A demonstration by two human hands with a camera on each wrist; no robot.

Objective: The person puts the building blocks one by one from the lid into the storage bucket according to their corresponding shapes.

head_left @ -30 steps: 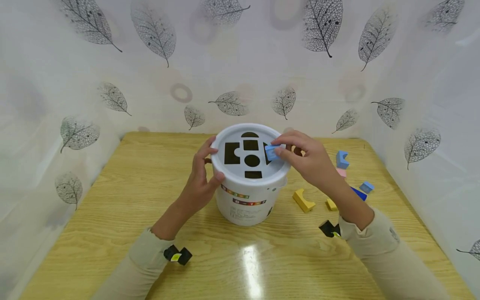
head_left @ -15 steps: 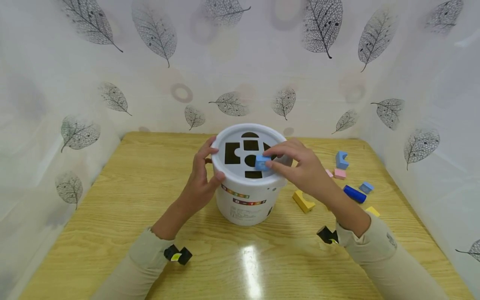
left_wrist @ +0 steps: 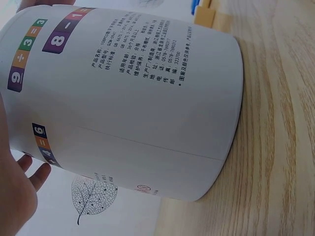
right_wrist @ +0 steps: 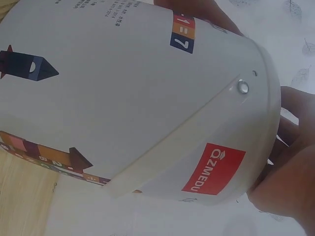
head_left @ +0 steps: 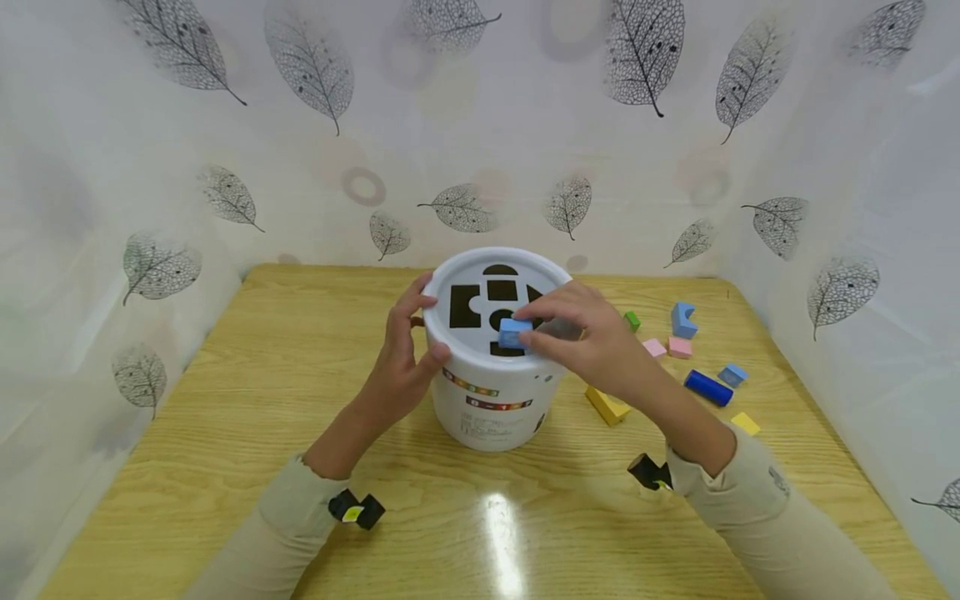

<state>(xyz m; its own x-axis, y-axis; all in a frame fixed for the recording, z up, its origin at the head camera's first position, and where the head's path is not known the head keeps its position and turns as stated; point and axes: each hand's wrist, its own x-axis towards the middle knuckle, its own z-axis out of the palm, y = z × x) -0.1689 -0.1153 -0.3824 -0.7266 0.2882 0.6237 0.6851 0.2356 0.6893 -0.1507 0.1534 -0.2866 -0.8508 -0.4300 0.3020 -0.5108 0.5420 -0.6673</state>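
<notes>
Head view: right fingers [head_left: 553,308] pinch blue block [head_left: 513,334] over lid [head_left: 472,342]; left fingers [head_left: 410,298] grip bucket [head_left: 491,421] (white, printed).

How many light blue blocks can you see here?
3: a block pinched by the right hand at the bucket lid, a notched block just beyond the pink blocks, and a small block beside the dark blue cylinder. More may hide behind that hand or the bucket.

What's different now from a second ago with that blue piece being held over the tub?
The right hand has carried the light blue block leftward and slightly toward the person, from the right side of the lid to where it partly hides the front slot. Nothing was let go. The left hand and tub stayed put.
</notes>
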